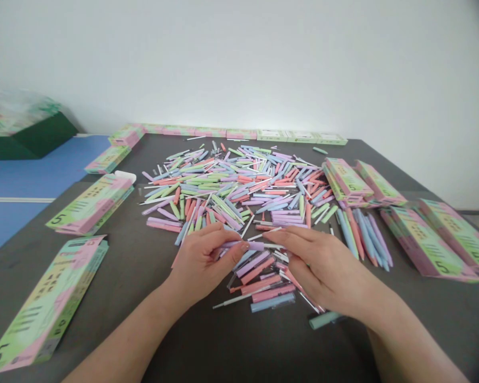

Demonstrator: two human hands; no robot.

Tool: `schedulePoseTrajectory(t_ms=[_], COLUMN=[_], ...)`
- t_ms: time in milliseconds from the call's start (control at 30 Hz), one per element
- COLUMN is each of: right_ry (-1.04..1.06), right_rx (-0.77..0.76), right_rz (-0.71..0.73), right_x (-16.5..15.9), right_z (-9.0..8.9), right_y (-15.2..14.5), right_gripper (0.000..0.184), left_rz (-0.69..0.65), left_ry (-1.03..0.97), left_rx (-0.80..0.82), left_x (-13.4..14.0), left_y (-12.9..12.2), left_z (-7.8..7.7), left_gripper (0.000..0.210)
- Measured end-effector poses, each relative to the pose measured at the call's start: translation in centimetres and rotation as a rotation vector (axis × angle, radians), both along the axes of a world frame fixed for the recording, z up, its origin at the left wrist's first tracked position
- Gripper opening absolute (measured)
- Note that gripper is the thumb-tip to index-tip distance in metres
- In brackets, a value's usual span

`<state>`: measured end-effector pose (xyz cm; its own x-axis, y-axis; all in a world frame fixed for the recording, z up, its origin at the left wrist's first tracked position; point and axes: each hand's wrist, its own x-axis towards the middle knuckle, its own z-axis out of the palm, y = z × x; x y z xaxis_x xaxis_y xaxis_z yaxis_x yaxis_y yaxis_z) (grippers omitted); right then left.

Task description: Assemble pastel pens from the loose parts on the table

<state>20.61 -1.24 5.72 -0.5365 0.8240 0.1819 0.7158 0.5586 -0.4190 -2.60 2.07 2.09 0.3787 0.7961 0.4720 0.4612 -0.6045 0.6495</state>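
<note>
My left hand (207,258) is closed, with thumb and forefinger pinching a purple pen barrel (256,246) that lies level and points right. From the barrel's right end a thin white pen refill (274,246) runs to the fingers of my right hand (323,266), which are closed around its far end. The right thumb is mostly hidden behind the fingers. Below and between the hands lie loose pink, purple and blue barrels (267,293), clear caps and white refills. Beyond the hands spreads a large heap of pastel pen parts (231,181).
Assembled-looking pens (367,236) lie in a row at the right, beside stacked pen boxes (431,242). More boxes stand at the left (43,303) and along the back edge (207,132). A dark green bin (43,135) with plastic bags sits on a blue surface (19,178).
</note>
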Motion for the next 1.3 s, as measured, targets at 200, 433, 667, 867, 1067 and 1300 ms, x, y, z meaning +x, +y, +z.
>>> schedulePoseTrajectory(t_ms=[200, 433, 667, 867, 1067, 1300], right_ry=[0.001, -0.045, -0.067, -0.059, -0.018, 0.044], right_rx=[0.010, -0.019, 0.048, 0.263, 0.302, 0.199], right_rz=[-0.024, -0.029, -0.080, -0.059, -0.024, 0.016], right_x=[0.0, 0.1, 0.1, 0.4, 0.0, 0.2], right_z=[-0.3, -0.7, -0.7, -1.0, -0.8, -0.3], right_y=[-0.2, -0.2, -0.3, 0.2, 0.3, 0.2], right_gripper=[0.051, 0.054, 0.028, 0.014, 0.020, 0.030], left_rz=[-0.009, -0.007, -0.019, -0.031, -0.030, -0.026], left_ry=[-0.001, 0.004, 0.006, -0.008, -0.011, -0.040], left_rx=[0.002, -0.014, -0.020, -0.024, -0.053, -0.091], left_x=[0.4, 0.3, 0.3, 0.5, 0.6, 0.4], left_y=[-0.1, 0.0, -0.1, -0.1, -0.2, -0.2], left_z=[0.1, 0.1, 0.0, 0.0, 0.0, -0.2], left_gripper=[0.014, 0.012, 0.012, 0.013, 0.015, 0.018])
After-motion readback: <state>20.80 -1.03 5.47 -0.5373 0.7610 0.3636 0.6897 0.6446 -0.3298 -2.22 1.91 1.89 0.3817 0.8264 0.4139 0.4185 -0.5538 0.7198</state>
